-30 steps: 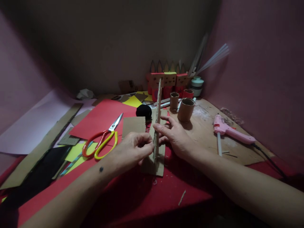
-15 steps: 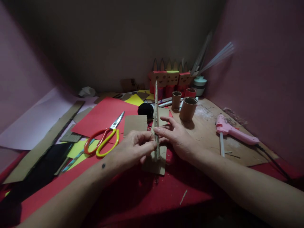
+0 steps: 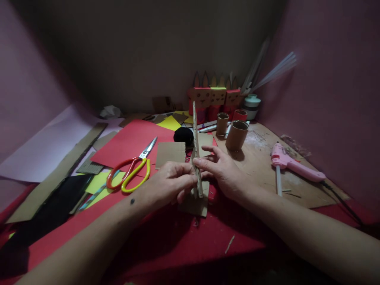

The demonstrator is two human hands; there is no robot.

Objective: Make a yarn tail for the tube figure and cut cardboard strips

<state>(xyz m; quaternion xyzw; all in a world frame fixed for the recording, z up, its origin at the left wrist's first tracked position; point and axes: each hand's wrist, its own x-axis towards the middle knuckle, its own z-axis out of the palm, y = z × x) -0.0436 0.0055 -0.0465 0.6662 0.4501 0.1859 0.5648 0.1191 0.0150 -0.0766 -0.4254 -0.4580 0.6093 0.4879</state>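
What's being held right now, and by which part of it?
A cardboard piece, seen edge-on: the left hand holds its lower, nearer part; the right hand touches it slightly higher.

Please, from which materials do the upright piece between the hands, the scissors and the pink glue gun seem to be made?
Upright piece: matte, probably corrugated cardboard; its brown edge looks rough and layered.

Scissors: blades apparently metal, being silvery; glossy red and yellow handles, perhaps plastic or plastic-coated.

Glue gun: likely hard plastic, with a smooth, evenly pink body.

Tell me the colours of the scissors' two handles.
One handle is red, the other handle yellow; best seen in the head view.
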